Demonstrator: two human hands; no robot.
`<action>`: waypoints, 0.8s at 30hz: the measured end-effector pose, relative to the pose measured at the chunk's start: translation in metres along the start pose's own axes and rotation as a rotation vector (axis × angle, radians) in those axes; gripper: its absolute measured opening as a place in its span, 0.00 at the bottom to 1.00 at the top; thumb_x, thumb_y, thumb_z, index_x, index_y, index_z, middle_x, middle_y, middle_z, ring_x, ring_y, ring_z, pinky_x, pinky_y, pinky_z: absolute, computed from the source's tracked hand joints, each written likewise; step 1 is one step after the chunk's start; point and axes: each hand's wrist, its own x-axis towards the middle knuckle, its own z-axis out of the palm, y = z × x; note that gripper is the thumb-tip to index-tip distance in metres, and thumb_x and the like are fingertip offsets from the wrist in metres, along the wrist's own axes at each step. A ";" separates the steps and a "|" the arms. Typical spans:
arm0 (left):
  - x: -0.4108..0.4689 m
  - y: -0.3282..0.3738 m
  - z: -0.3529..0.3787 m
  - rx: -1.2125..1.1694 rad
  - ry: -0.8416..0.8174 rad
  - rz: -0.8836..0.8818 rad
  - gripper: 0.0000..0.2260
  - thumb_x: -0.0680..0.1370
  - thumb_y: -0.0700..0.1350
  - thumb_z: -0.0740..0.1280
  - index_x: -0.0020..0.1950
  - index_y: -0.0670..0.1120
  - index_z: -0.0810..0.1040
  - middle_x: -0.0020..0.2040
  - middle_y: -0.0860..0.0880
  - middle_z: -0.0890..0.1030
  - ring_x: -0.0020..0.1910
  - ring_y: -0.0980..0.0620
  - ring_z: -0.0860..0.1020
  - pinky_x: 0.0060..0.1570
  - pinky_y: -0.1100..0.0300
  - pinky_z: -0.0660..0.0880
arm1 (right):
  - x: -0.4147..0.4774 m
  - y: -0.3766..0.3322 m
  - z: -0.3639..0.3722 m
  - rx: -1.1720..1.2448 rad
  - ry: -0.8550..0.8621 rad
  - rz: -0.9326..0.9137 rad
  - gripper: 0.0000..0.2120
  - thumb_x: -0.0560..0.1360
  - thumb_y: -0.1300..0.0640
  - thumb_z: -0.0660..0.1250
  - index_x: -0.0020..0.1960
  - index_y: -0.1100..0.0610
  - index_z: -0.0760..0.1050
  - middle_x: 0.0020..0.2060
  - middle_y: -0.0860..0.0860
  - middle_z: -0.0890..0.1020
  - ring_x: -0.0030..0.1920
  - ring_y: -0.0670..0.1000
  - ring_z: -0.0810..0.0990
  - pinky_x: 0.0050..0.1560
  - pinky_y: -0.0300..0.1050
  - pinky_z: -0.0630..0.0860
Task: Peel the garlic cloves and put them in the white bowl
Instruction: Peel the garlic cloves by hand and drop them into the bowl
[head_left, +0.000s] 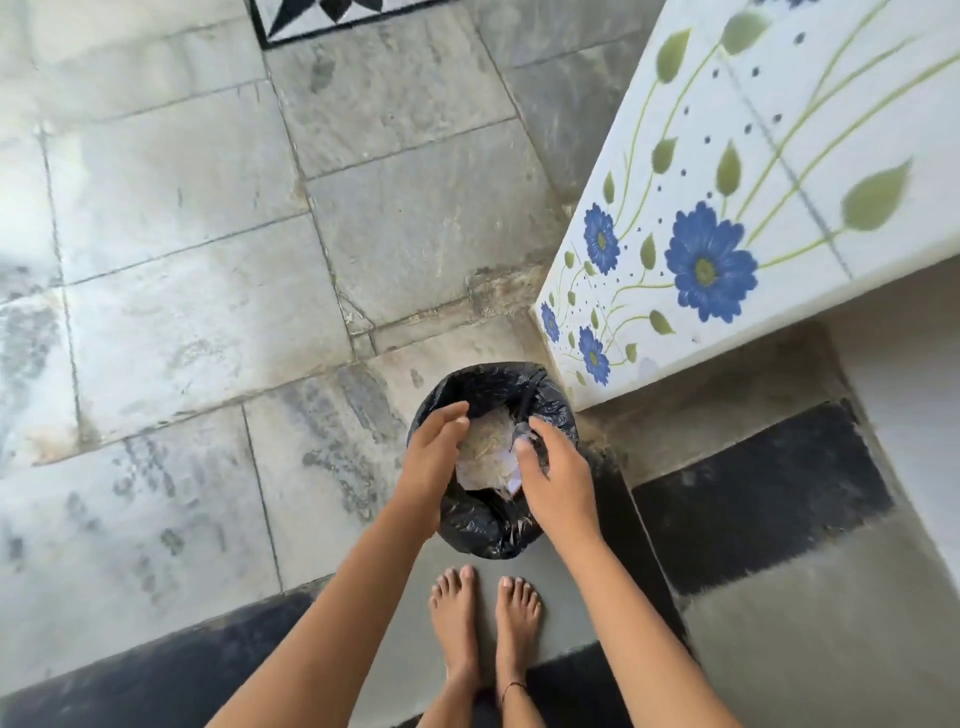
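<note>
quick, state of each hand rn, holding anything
left hand: open, holding nothing, over the bin
right hand: cannot tell, fingers blurred

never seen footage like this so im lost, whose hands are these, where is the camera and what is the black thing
No machine here: a person wears one wide-angle camera on the head, looking down at their own arms and bare feet. The left hand is on the picture's left, the right hand on its right. Both are over a small bin lined with a black bag, standing on a grey stone floor beside a white tiled block painted with blue flowers. Inside lies pale papery waste, possibly garlic skins. The left hand's fingers look relaxed and hold nothing; whether the right hand pinches a scrap is unclear.
</note>
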 end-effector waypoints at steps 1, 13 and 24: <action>-0.027 0.020 0.001 0.046 -0.010 0.077 0.12 0.81 0.42 0.59 0.62 0.51 0.74 0.65 0.50 0.75 0.62 0.55 0.73 0.63 0.59 0.68 | -0.016 -0.023 -0.022 0.014 0.095 -0.054 0.18 0.80 0.55 0.59 0.68 0.58 0.70 0.65 0.52 0.74 0.65 0.50 0.71 0.63 0.38 0.64; -0.353 0.171 0.083 0.684 -0.293 0.976 0.21 0.73 0.52 0.65 0.64 0.46 0.75 0.61 0.50 0.77 0.60 0.56 0.74 0.58 0.65 0.67 | -0.290 -0.148 -0.271 -0.034 0.775 -0.489 0.17 0.76 0.55 0.61 0.59 0.64 0.75 0.56 0.56 0.79 0.58 0.53 0.75 0.62 0.44 0.68; -0.547 0.084 0.247 0.913 -0.620 1.365 0.17 0.75 0.45 0.69 0.64 0.44 0.75 0.62 0.45 0.76 0.60 0.46 0.75 0.57 0.58 0.69 | -0.520 0.013 -0.393 -0.148 1.197 -0.155 0.20 0.74 0.52 0.59 0.60 0.63 0.76 0.55 0.58 0.81 0.55 0.58 0.79 0.55 0.52 0.76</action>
